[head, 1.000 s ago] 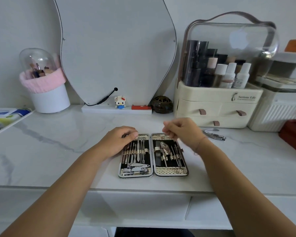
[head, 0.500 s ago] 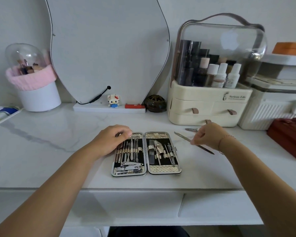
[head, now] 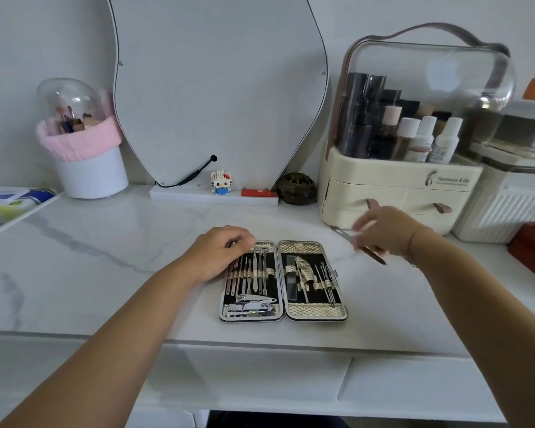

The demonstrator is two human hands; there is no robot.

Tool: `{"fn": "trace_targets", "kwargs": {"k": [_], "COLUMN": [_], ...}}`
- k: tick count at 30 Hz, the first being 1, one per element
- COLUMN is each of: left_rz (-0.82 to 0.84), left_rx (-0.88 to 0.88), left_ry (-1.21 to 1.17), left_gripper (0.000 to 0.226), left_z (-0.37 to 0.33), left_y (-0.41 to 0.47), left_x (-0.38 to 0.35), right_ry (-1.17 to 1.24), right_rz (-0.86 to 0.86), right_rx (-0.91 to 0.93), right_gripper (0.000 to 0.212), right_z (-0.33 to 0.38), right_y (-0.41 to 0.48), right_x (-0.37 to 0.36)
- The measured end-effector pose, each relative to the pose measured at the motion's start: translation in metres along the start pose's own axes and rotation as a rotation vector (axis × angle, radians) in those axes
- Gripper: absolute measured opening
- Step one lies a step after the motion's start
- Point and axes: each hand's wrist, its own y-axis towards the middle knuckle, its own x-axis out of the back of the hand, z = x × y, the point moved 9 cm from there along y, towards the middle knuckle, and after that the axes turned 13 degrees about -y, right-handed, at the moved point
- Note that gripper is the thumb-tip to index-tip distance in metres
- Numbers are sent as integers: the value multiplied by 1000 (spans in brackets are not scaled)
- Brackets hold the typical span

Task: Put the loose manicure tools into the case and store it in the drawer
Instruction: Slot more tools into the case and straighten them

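Marble counter (head: 105, 273) bears mirror (head: 217, 88), organizer (head: 396, 180) behind open case (head: 314, 310); right hand (head: 386, 231) pinches tool (head: 374, 256).

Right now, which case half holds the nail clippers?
The left half, the one the left hand rests on; clippers lie at its near end. Right half has none.

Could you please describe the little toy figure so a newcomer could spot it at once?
Find the wavy mirror against the wall. On its white base stands the toy figure, left of a red bar and a dark round ornament. It alone is built of tiny blocks, white-headed with a red bow and blue body.
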Motion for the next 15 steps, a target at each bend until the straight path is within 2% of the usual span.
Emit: {"fn": "trace_targets", "kwargs": {"k": [2, 4, 7, 12, 15], "left_rz": [-1, -4, -11, -21, -19], "left_rx": [9, 14, 17, 1, 0], "left_ry": [-10, -26, -19, 16, 21], "left_gripper": [29, 27, 27, 30, 30], "left_z": [0, 0, -2, -4, -4], "left_y": [0, -1, -1, 0, 0], "left_x": [0, 0, 0, 0, 0], "right_ry": [341, 491, 564, 679, 631], "right_rz": [39, 152, 265, 320, 319], "right_rx": [42, 106, 150, 115, 122], "right_gripper": [37, 49, 52, 65, 61], "right_z": [22, 52, 84, 97, 96], "right_y": [5, 10, 21, 38, 44], "right_x": [-9, -28, -57, -84, -90]}}
